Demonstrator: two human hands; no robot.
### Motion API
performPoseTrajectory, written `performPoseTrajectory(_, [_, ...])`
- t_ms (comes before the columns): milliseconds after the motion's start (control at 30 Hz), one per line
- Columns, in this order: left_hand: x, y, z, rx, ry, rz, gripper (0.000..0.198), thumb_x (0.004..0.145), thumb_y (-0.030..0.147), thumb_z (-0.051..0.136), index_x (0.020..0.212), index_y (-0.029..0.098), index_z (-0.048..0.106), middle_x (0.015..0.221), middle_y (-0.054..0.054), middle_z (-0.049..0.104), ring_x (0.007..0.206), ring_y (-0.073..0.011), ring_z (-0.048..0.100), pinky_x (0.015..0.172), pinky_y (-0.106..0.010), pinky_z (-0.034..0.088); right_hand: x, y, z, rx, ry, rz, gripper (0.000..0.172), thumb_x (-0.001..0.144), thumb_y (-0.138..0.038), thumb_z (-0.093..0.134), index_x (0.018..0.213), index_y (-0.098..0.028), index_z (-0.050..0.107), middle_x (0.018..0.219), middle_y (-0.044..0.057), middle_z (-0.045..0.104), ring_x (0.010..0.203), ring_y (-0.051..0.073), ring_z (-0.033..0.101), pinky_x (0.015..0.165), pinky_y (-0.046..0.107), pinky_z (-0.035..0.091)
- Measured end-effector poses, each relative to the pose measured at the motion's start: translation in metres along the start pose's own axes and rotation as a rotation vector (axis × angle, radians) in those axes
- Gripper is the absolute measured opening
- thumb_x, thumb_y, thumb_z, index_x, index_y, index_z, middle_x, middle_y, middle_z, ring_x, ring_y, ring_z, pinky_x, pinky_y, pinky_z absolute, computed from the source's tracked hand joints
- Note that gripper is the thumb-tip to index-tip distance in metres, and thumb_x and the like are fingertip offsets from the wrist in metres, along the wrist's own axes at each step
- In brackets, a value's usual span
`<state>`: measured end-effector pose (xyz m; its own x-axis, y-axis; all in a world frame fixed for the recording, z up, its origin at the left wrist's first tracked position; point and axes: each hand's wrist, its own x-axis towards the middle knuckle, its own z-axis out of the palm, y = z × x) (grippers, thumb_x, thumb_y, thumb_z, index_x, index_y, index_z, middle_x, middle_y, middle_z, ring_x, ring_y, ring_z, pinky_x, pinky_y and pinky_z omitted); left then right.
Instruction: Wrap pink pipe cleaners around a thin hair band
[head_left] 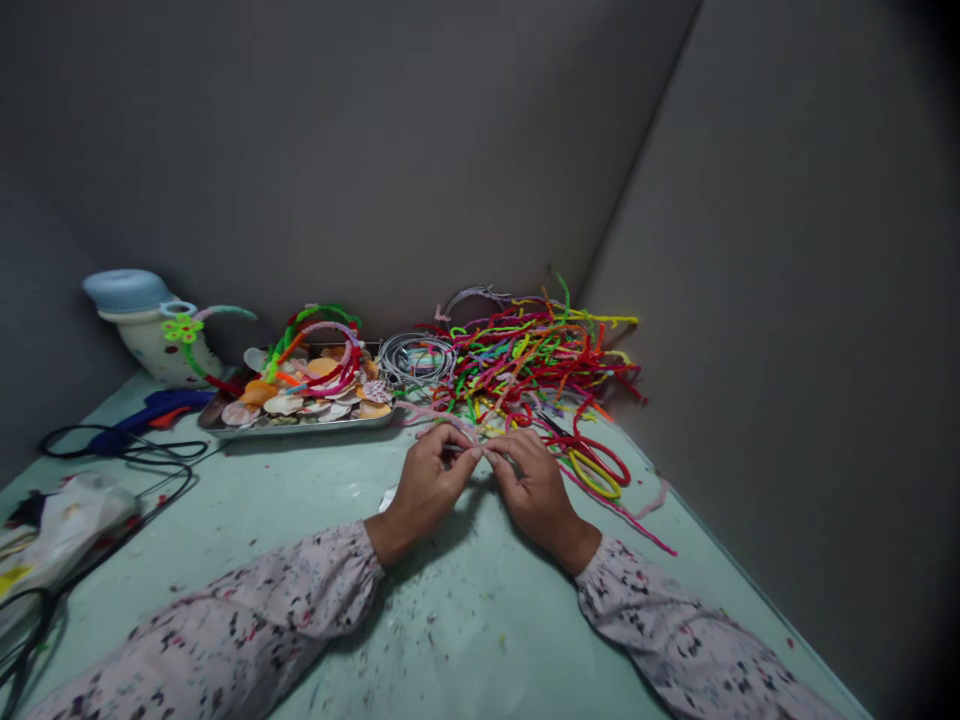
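Pink strand (429,411), between fingertips (470,459) (both hands (431,480) (534,490))

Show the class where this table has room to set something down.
Free patches: the specked table between the sleeves, and the stretch bordered by tray, cable and left hand. Crowded: the back, with tray, wire coil and tangled pipe cleaners.

- Pale fan-shaped seashells (283,404) in the shallow rectangular silver metal tray (300,430).
- Round grey wire coil (391,362) between tray and tangled multicoloured fuzzy stems (517,365).
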<state>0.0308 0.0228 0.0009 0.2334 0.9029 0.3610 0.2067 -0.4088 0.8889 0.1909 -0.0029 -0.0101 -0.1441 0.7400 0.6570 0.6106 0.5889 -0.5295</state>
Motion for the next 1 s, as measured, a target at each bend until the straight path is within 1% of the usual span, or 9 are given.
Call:
performPoseTrajectory(200, [-0.0006, 0.0031, -0.0008, 0.036, 0.01, -0.044, 0.012, 0.08, 0.027, 0.06, 0.075, 0.017, 0.056, 0.07, 0.001, 0.057, 0.063, -0.0111, 0.052, 0.059, -0.023, 0.041, 0.0001, -0.001, -0.0004, -0.001, -0.017, -0.007, 0.013, 0.092, -0.019, 0.051, 0.096, -0.022, 0.064, 0.091, 0.005, 0.066, 0.09, 0.021, 0.055, 0.081, 0.038, 0.043])
performPoseTrajectory(600, [-0.0008, 0.0043, -0.0006, 0.041, 0.027, -0.057, 0.014, 0.079, 0.026, 0.06, 0.07, 0.017, 0.053, 0.065, 0.004, 0.052, 0.058, -0.01, 0.048, 0.055, -0.022, 0.037, -0.0003, -0.0007, -0.0001, -0.018, -0.03, -0.034, 0.014, 0.092, -0.02, 0.05, 0.095, -0.021, 0.064, 0.09, 0.005, 0.066, 0.088, 0.021, 0.055, 0.081, 0.038, 0.043])
performPoseTrajectory(700, [-0.0003, 0.003, 0.0003, 0.028, 0.022, -0.053, 0.013, 0.079, 0.026, 0.06, 0.072, 0.017, 0.054, 0.068, 0.003, 0.054, 0.06, -0.0107, 0.05, 0.057, -0.022, 0.039, -0.0002, -0.0005, -0.0001, -0.016, -0.022, -0.018, 0.014, 0.092, -0.02, 0.051, 0.095, -0.022, 0.064, 0.091, 0.005, 0.067, 0.089, 0.021, 0.056, 0.081, 0.037, 0.043])
performPoseTrajectory(867, [0.0005, -0.0003, 0.0011, -0.015, -0.015, -0.015, 0.01, 0.082, 0.027, 0.057, 0.08, 0.017, 0.056, 0.081, -0.002, 0.06, 0.073, -0.0134, 0.057, 0.063, -0.024, 0.044, -0.0008, 0.0009, 0.0003, -0.016, -0.008, 0.005, 0.015, 0.093, -0.021, 0.05, 0.097, -0.022, 0.064, 0.092, 0.005, 0.067, 0.09, 0.021, 0.056, 0.082, 0.039, 0.044])
performPoseTrajectory(1000, [0.0006, -0.0005, 0.0007, -0.019, -0.021, 0.004, 0.009, 0.083, 0.026, 0.056, 0.082, 0.017, 0.056, 0.083, -0.003, 0.061, 0.075, -0.0138, 0.058, 0.064, -0.024, 0.045, -0.0011, 0.0017, 0.001, -0.008, 0.002, 0.006, 0.014, 0.093, -0.021, 0.051, 0.096, -0.023, 0.064, 0.093, 0.005, 0.067, 0.09, 0.021, 0.056, 0.083, 0.039, 0.044])
